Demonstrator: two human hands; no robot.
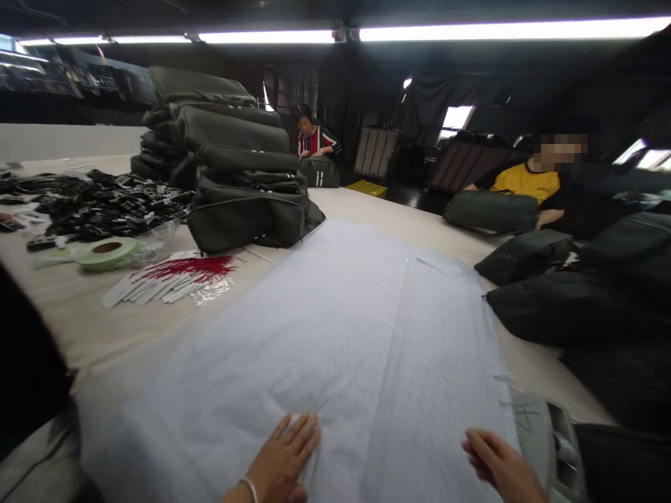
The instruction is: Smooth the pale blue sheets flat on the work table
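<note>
Our left hand (283,457) lies flat, spread, on the sheet (335,349); right hand (498,464) open at its edge — thin, limp, likely slippery; best pinched at a corner.

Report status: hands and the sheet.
Left hand flat on white tissue sheet. Right hand open at its right edge. Nothing on the sheet.

Two hands, the left hand (283,457) and the right hand (498,464), are resting on one stack of white tissue sheets (335,349). One roll of green tape (106,253) and one bundle of red-stringed tags (172,278) are lying beside one tall pile of dark green bags (231,168). Two other people, one in yellow (527,183) and one in stripes (314,140), are sitting across the table (78,314), each with one bag.
</note>
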